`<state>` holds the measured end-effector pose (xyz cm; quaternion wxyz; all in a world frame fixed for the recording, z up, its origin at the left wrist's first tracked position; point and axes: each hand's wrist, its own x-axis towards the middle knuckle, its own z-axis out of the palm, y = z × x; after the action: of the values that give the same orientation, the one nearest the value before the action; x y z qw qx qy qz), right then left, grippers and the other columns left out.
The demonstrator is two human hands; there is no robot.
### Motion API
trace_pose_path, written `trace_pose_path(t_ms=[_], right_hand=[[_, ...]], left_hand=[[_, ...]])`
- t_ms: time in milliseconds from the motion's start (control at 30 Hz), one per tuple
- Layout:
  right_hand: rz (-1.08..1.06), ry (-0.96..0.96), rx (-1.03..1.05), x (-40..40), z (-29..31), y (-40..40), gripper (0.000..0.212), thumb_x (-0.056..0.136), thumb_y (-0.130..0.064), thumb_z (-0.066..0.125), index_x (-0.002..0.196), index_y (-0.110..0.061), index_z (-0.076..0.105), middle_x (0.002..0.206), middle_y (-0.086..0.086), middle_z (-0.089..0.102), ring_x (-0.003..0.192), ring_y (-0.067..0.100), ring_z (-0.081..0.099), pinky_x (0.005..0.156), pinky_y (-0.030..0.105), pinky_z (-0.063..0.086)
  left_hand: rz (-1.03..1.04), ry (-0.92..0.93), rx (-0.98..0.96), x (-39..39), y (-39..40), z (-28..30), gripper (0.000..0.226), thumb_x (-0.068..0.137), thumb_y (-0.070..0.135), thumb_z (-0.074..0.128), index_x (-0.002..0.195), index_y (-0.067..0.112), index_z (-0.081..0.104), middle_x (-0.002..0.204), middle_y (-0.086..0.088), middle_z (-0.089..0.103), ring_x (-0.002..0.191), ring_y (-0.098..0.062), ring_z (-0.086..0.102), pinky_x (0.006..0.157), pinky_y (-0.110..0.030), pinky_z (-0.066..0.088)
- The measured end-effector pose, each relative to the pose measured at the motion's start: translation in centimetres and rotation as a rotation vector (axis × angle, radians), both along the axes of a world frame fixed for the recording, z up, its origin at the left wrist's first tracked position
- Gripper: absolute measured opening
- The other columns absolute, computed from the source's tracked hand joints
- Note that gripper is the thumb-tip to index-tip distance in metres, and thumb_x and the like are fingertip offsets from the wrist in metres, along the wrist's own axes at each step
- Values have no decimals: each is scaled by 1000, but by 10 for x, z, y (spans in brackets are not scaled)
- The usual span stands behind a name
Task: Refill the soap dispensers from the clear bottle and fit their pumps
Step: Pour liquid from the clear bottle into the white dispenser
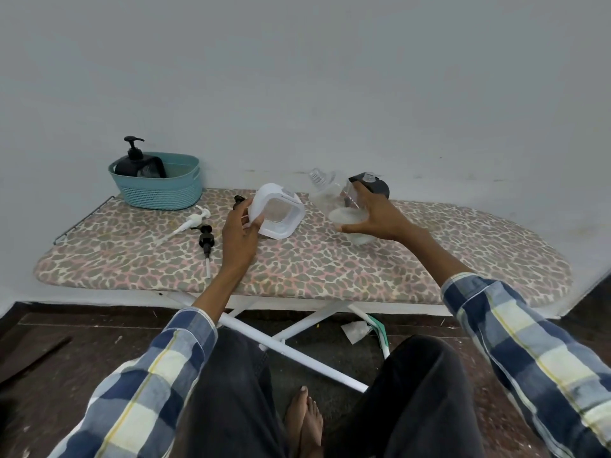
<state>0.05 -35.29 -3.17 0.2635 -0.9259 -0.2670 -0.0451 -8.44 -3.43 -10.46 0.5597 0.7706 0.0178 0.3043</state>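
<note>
My left hand (238, 230) grips a white square soap dispenser (277, 209), tilted on its side on the ironing board (330, 266), its pump off. My right hand (373, 215) holds the clear bottle (337, 206), which leans to the left with its open neck toward the white dispenser; pale liquid sits in its bottom. Behind my right hand stands a dark dispenser (373, 185), mostly hidden. A white pump (188, 223) and a black pump (206, 241) lie loose on the board at the left. Another small black part (238, 200) shows just above my left hand.
A teal basket (158, 185) at the board's back left holds a black dispenser (134, 160) with its pump on. The wall runs right behind the board. White crossed legs and a scrap of paper (355, 330) are on the floor below.
</note>
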Motion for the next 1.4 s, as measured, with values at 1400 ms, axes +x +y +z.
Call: trace_pose_path(t_ms=[1400], right_hand=[[-1,-60,-234,-7,21,5,106,81,-43,90,165,-26,28,124,12,69,100,32,63,83,45,55]], left_hand=[[-114,-52,4,-1,1,-5,45,111,33,58,154,22,56,147,-2,61,134,-16,58,95,-7,47]])
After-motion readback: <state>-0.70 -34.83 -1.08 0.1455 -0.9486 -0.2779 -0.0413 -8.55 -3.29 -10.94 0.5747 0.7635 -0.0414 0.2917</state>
